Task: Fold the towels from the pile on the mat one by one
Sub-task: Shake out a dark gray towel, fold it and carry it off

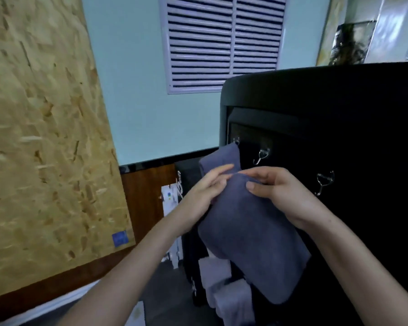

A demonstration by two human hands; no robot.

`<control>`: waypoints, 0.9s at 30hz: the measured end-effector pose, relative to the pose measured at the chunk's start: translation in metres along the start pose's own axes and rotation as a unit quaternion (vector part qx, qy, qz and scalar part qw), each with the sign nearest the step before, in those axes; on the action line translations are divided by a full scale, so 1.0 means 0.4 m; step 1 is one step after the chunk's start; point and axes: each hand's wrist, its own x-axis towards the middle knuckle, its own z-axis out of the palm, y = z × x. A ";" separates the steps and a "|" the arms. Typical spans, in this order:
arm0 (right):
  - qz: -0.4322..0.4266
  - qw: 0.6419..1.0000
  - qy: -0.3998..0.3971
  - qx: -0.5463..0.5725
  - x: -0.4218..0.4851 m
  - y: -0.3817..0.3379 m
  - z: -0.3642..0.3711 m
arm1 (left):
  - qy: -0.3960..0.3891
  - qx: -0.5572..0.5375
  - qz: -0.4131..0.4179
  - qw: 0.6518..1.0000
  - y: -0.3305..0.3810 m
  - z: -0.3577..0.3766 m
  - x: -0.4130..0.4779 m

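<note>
Our right hand pinches the towel at its crease, thumb on the near face and fingers curled over the top. Our left hand presses straight fingers flat beside them, fingertips nearly meeting. From the crease the towel's long side runs down and right towards us, with a shorter flap rising beyond. We hold it in the air before the dark cabinet (no mat in view), both hands equally near the fold line.

The towel is plain slate blue, the cabinet black, the wall pale aqua, the board tan with flaked chips, the shutter white-slatted
</note>
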 end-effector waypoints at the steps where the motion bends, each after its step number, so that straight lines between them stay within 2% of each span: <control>1: 0.009 1.000 0.018 -0.004 0.015 -0.009 0.002 | -0.032 -0.033 -0.008 0.999 -0.001 -0.006 0.032; 3: 0.030 0.998 0.058 -0.019 0.044 -0.026 0.001 | -0.078 -0.069 -0.007 0.995 -0.014 -0.018 0.096; 7: 0.048 0.989 0.135 -0.038 0.088 -0.042 -0.004 | -0.110 -0.115 0.008 0.987 -0.024 -0.024 0.193; 11: 0.044 0.944 0.293 -0.146 0.120 -0.014 -0.015 | -0.088 -0.119 0.032 0.988 -0.029 -0.011 0.261; 13: 0.034 0.919 0.342 -0.192 0.128 0.002 -0.015 | -0.072 -0.122 0.042 0.989 -0.029 -0.008 0.293; 22: -0.033 0.834 0.411 -0.367 0.167 0.045 -0.006 | -0.042 -0.061 0.027 0.997 -0.042 0.017 0.398; 27: -0.078 0.810 0.408 -0.414 0.164 0.082 -0.006 | -0.036 -0.041 0.023 0.998 -0.077 0.038 0.416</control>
